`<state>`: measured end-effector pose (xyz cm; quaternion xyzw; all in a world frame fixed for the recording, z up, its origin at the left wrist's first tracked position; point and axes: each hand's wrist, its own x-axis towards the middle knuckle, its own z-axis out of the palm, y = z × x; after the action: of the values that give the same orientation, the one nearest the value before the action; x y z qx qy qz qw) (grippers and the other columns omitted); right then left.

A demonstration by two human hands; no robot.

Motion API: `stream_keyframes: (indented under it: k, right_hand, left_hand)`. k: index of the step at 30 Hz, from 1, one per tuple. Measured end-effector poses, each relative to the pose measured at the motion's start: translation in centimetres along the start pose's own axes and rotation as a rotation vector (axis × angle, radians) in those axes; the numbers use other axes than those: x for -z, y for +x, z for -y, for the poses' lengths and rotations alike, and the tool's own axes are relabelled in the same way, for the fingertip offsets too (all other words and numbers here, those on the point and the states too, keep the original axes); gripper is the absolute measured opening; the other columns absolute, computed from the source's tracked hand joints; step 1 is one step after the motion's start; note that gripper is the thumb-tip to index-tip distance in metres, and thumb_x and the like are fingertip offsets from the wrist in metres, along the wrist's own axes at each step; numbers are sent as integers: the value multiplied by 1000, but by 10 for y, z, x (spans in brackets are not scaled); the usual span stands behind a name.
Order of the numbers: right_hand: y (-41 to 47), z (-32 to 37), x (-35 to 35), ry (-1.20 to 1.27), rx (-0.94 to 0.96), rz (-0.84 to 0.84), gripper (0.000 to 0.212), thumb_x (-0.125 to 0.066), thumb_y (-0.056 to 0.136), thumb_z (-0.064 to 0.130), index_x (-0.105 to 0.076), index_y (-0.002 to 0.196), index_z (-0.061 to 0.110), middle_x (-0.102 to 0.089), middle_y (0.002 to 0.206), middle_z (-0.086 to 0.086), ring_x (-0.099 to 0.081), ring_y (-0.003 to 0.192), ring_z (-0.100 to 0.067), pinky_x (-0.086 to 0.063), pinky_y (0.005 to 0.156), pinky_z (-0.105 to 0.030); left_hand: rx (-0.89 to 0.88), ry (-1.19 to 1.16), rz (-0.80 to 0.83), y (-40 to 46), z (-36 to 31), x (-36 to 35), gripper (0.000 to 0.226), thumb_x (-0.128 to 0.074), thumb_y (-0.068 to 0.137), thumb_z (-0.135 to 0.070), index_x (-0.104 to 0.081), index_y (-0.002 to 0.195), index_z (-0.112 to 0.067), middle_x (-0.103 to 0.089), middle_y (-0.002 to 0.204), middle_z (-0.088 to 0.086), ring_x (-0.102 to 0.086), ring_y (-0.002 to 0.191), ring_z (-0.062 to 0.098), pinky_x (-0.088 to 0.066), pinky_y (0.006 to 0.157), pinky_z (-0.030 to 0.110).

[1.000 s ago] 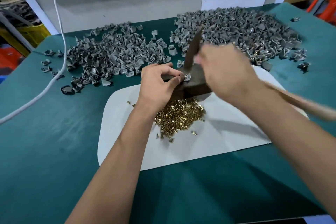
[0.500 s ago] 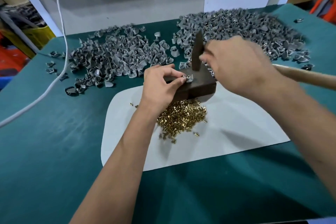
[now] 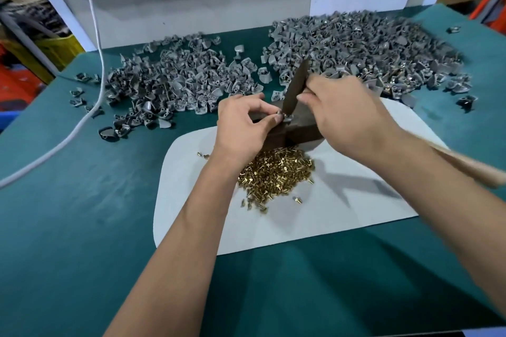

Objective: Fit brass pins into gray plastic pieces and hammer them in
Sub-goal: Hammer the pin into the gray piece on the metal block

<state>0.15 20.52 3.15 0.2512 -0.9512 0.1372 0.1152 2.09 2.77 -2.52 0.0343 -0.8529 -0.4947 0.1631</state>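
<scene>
Left hand (image 3: 243, 128) pinches a gray piece (image 3: 286, 117) on the dark block (image 3: 298, 131); right hand (image 3: 347, 117) grips the hammer (image 3: 297, 85), head on the piece.

left hand (image 3: 242, 123) — fingertips pinched | right hand (image 3: 346, 115) — fist curled, gripping

Green-covered table (image 3: 82, 227); grey back panel (image 3: 191, 3); white cable (image 3: 93, 22) hanging left.

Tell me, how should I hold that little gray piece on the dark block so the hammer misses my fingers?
Pinch the gray piece by its left edge, reaching from the left as the left hand does. The hammer head meets its top from the right, so fingers probably stay safest low and sideways.
</scene>
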Motion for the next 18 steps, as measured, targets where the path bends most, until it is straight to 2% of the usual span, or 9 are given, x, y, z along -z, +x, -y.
stream_keyframes:
  k: [2, 4, 7, 9, 13, 18]
  right_hand:
    - [1, -6, 2, 19, -20, 23, 25, -43, 107, 38, -60, 109, 21, -67, 92, -15, -62, 86, -40, -43, 68, -40]
    - [0, -15, 7, -16, 4, -12, 23, -46, 105, 40, -62, 106, 24, -66, 87, -11, -61, 84, -37, -39, 67, -38]
    - [-4, -35, 11, 80, -61, -40, 14, -54, 102, 39, -59, 94, 29, -69, 84, -7, -63, 82, -36, -50, 70, -40]
    - [-6, -51, 13, 113, -116, 5, 14, -63, 98, 38, -58, 88, 29, -70, 84, -4, -64, 81, -33, -54, 76, -44]
    - [-17, -73, 13, 97, -227, 157, 19, -83, 82, 34, -67, 75, 27, -69, 75, 4, -64, 73, -22, -56, 73, -41]
    - [-23, -70, 6, 17, -238, 212, 20, -86, 73, 39, -68, 70, 32, -70, 74, 11, -66, 78, -21, -58, 75, -41]
  left_hand:
    - [17, 12, -4, 0, 0, 0, 9, -81, 85, -12, -83, 94, -15, -69, 127, 6, -51, 137, 15, -36, 117, 40]
    - [23, 37, -5, 0, 0, 0, 10, -81, 85, -15, -83, 94, -20, -67, 132, 5, -48, 138, 18, -33, 118, 40]
    - [24, 58, -16, 0, 1, 1, 9, -80, 87, -20, -82, 94, -26, -65, 134, 2, -45, 139, 21, -29, 119, 41]
    - [36, 37, -17, 1, 1, 2, 7, -78, 89, -22, -81, 93, -26, -65, 136, 1, -44, 140, 22, -28, 120, 44]
    - [57, 21, -8, 2, 2, 2, 7, -76, 91, -24, -81, 91, -29, -63, 140, -2, -42, 143, 22, -26, 121, 47]
    - [30, 23, 20, 1, -1, 3, 12, -77, 90, -23, -78, 87, -34, -60, 143, -3, -39, 143, 21, -24, 122, 48]
